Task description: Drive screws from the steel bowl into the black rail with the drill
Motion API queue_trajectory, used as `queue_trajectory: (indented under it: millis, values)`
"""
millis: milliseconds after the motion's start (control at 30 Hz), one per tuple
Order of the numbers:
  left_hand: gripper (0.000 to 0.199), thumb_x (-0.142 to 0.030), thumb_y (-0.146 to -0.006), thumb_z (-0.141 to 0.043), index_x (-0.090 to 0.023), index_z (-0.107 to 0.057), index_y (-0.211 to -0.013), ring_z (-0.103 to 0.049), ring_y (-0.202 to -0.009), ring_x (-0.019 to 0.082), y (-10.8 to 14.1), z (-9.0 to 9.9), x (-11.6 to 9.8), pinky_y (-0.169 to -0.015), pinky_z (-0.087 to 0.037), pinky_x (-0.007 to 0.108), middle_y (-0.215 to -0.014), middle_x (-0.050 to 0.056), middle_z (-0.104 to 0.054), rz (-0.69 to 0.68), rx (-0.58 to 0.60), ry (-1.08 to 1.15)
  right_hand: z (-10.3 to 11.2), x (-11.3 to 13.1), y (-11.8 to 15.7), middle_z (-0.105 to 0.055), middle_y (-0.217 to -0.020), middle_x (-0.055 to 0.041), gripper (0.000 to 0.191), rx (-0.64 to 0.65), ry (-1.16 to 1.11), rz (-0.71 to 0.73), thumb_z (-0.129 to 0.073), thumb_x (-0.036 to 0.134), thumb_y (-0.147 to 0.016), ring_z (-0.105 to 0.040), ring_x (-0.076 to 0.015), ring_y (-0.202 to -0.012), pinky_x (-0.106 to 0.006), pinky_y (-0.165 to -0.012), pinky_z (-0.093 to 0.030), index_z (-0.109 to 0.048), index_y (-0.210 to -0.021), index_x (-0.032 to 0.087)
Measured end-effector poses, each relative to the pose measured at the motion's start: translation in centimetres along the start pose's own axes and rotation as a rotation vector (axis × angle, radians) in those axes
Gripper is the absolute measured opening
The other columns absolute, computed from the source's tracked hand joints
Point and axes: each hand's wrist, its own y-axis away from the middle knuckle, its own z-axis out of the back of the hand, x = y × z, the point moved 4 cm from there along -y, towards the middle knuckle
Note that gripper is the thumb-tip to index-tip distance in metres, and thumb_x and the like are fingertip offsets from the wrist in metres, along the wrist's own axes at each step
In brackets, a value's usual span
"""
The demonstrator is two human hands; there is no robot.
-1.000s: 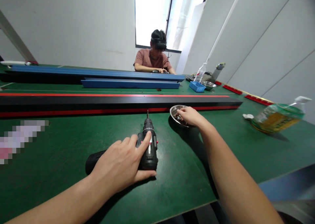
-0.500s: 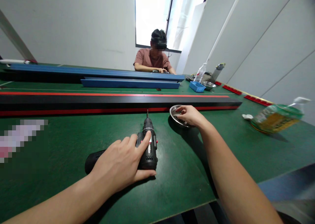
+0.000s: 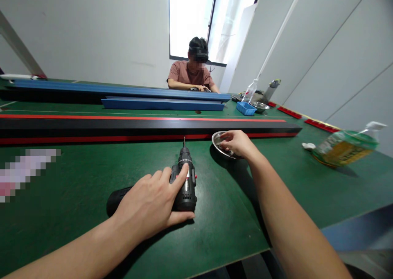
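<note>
My left hand (image 3: 150, 199) is closed over a black cordless drill (image 3: 186, 189) that lies on its side on the green table. The drill's bit points away from me, at a long black bar with red edges (image 3: 147, 126). My right hand (image 3: 238, 143) reaches into a round metal bowl (image 3: 217, 139) just in front of the bar. Its fingers are bent together among small metal pieces, too small to name. Whatever is between the fingertips is hidden.
Blue profiles (image 3: 162, 104) lie behind the bar. Across the table (image 3: 227, 226) sits a person (image 3: 192, 72) with hands low. A blue basket (image 3: 245, 108) and another bowl (image 3: 260, 106) stand at the far right. A green-yellow plastic container (image 3: 344, 148) is nearer on the right.
The fingers of my right hand have shifted slightly inside the bowl. My left hand and the drill stay in place.
</note>
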Motion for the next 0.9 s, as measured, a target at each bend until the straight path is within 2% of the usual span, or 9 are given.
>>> queue_trajectory:
  millis: [267,533,700,900]
  values:
    - [0.095,-0.081,-0.087,-0.039,-0.023,-0.029,-0.161,-0.065,-0.088,0.031,-0.1,0.0,0.0,-0.075,-0.054,0.043,-0.110,0.013,-0.063,-0.006,0.009,-0.001,-0.1,-0.2,-0.3,-0.078,-0.083,-0.0091,0.024,-0.013,-0.002,0.027,-0.072,0.018,-0.081,-0.073,-0.0186,-0.072,-0.023,-0.061,-0.049,-0.080,-0.104,0.017]
    - [0.096,-0.082,-0.086,-0.041,-0.023,-0.028,-0.161,-0.066,-0.089,0.031,0.0,-0.1,0.0,-0.076,-0.055,0.044,-0.109,0.013,-0.063,-0.001,0.002,-0.001,0.5,0.4,0.0,-0.079,-0.095,-0.0092,0.015,-0.175,0.128,0.083,-0.072,0.024,-0.085,-0.072,-0.0192,-0.083,-0.025,-0.070,-0.048,-0.082,-0.095,0.019]
    - [0.095,-0.081,-0.087,-0.041,-0.023,-0.028,-0.161,-0.065,-0.088,0.031,0.0,-0.2,0.0,-0.076,-0.055,0.045,-0.109,0.013,-0.063,0.000,0.002,0.002,0.3,0.7,0.1,-0.079,-0.088,-0.0083,0.017,-0.171,0.123,0.084,-0.069,0.029,-0.089,-0.071,-0.0187,-0.075,-0.026,-0.066,-0.046,-0.082,-0.093,0.020]
    - [0.095,-0.081,-0.087,-0.041,-0.023,-0.029,-0.161,-0.065,-0.089,0.031,0.0,-0.1,0.0,-0.076,-0.055,0.044,-0.109,0.013,-0.063,-0.001,0.006,0.004,0.1,1.1,0.1,-0.080,-0.091,-0.0082,0.017,-0.166,0.138,0.096,-0.067,0.025,-0.090,-0.071,-0.0192,-0.076,-0.026,-0.066,-0.044,-0.083,-0.094,0.019]
